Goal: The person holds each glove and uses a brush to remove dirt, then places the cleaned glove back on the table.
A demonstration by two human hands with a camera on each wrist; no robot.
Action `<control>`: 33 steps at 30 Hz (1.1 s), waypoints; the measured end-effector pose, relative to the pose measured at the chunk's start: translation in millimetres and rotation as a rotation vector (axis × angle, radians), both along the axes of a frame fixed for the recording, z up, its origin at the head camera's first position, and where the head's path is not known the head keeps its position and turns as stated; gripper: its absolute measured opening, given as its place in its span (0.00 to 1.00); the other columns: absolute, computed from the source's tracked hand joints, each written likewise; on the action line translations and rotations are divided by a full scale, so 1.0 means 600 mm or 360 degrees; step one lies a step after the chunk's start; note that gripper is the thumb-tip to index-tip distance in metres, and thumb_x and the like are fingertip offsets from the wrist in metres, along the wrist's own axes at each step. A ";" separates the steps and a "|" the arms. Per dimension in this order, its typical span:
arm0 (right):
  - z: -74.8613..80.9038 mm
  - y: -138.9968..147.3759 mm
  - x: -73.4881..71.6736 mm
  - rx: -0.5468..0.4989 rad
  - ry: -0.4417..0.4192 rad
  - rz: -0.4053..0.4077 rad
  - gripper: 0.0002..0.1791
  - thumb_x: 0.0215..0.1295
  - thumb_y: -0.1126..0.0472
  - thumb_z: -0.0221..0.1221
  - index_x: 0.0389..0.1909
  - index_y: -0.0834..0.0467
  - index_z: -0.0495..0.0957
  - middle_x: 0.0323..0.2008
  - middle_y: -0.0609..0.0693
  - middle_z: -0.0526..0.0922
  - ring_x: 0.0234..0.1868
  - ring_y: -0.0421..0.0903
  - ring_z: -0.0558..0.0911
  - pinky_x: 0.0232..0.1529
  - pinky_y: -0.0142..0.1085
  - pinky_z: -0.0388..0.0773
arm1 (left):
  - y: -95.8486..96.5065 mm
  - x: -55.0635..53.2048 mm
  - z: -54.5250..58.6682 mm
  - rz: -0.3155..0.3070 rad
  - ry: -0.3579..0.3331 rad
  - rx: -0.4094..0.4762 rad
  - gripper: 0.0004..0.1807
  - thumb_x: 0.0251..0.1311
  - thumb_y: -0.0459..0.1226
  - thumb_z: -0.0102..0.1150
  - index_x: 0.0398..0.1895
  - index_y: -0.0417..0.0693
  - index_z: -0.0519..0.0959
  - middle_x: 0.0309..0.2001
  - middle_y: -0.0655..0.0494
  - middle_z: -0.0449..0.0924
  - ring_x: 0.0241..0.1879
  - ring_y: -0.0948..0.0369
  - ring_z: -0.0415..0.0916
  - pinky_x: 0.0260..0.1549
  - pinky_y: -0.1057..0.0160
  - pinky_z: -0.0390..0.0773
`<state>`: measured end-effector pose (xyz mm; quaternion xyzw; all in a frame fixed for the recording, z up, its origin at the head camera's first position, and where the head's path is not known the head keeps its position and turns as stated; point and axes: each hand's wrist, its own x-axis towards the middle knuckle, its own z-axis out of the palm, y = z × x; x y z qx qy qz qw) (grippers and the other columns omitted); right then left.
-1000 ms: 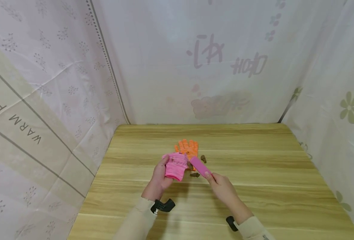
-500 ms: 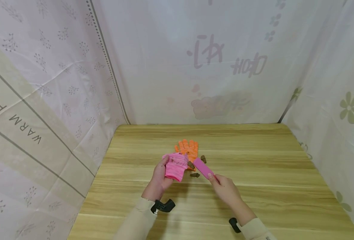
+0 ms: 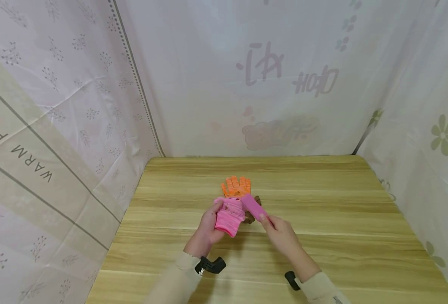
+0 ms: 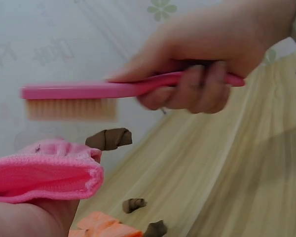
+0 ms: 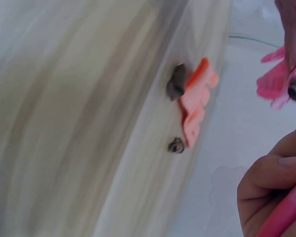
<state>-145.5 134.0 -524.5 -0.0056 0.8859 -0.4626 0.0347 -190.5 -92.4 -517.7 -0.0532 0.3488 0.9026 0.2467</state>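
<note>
My left hand (image 3: 207,226) holds a pink knitted glove (image 3: 229,217) above the table, thumb on top, cuff towards me. Small dark specks show on the glove. My right hand (image 3: 281,234) grips the handle of a pink brush (image 3: 252,205). In the left wrist view, its pale bristles (image 4: 69,109) face down, above and apart from the glove. A brown twisted piece (image 4: 109,139) sits at the glove's far side; whether it sticks there I cannot tell. Beyond lies an orange glove (image 3: 238,185), flat with its fingers pointing away, partly hidden by the pink glove.
Two more brown rolled pieces lie by the orange glove: one roll (image 5: 176,145) and one darker lump (image 5: 176,81). The wood-grain table (image 3: 341,219) extends to both sides, with patterned curtains (image 3: 254,105) behind and beside it.
My left hand has shifted slightly right and nearer with the pink glove. The brush drew back to the right, then returned left towards the glove. The orange glove stays put.
</note>
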 end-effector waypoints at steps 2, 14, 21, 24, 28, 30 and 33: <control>0.005 -0.007 -0.002 -0.0019 -0.0004 0.0016 0.29 0.77 0.38 0.47 0.41 0.59 0.82 0.21 0.48 0.67 0.24 0.43 0.66 0.25 0.35 0.66 | 0.006 0.003 0.001 -0.0040 0.0004 0.0002 0.14 0.81 0.43 0.31 0.56 0.45 0.63 0.47 0.58 0.74 0.49 0.64 0.76 0.51 0.66 0.78; -0.003 -0.007 0.001 -0.0035 -0.0036 -0.0014 0.26 0.78 0.41 0.47 0.31 0.57 0.78 0.19 0.47 0.67 0.21 0.41 0.65 0.22 0.32 0.65 | 0.012 0.004 0.002 -0.0001 -0.0050 0.0051 0.18 0.80 0.43 0.34 0.65 0.47 0.59 0.54 0.55 0.72 0.56 0.61 0.72 0.55 0.64 0.77; -0.007 -0.003 0.005 -0.0026 -0.0023 -0.0032 0.26 0.78 0.41 0.47 0.33 0.58 0.79 0.20 0.47 0.67 0.23 0.42 0.66 0.25 0.33 0.64 | 0.011 0.005 -0.002 0.0035 -0.0107 0.0020 0.23 0.80 0.44 0.36 0.71 0.46 0.57 0.61 0.53 0.69 0.60 0.60 0.70 0.58 0.64 0.76; -0.010 -0.004 0.004 -0.0037 -0.0032 -0.0049 0.27 0.78 0.39 0.47 0.33 0.58 0.78 0.20 0.47 0.67 0.22 0.42 0.65 0.23 0.33 0.65 | 0.010 0.004 -0.005 0.0042 -0.0096 -0.0020 0.27 0.79 0.44 0.36 0.75 0.45 0.53 0.68 0.50 0.64 0.64 0.59 0.68 0.64 0.62 0.73; -0.009 -0.005 0.003 -0.0099 -0.0019 -0.0088 0.26 0.76 0.40 0.52 0.29 0.59 0.74 0.19 0.46 0.66 0.19 0.40 0.64 0.19 0.31 0.63 | 0.009 0.005 -0.015 0.0056 -0.0061 -0.0080 0.28 0.79 0.43 0.36 0.76 0.42 0.51 0.69 0.49 0.63 0.65 0.58 0.67 0.66 0.62 0.71; -0.008 -0.007 0.003 -0.0142 -0.0004 -0.0103 0.24 0.74 0.43 0.56 0.27 0.59 0.71 0.18 0.46 0.66 0.18 0.39 0.63 0.18 0.30 0.62 | 0.010 0.006 -0.021 0.0056 -0.0052 -0.0113 0.27 0.79 0.44 0.37 0.74 0.41 0.53 0.64 0.51 0.67 0.64 0.59 0.68 0.63 0.64 0.73; -0.005 -0.015 0.001 -0.0201 0.0001 -0.0102 0.21 0.71 0.48 0.61 0.26 0.58 0.71 0.18 0.46 0.65 0.18 0.39 0.63 0.17 0.29 0.61 | 0.014 0.011 -0.030 0.0022 -0.0038 -0.0121 0.26 0.79 0.46 0.36 0.71 0.42 0.56 0.59 0.54 0.71 0.60 0.61 0.71 0.58 0.65 0.76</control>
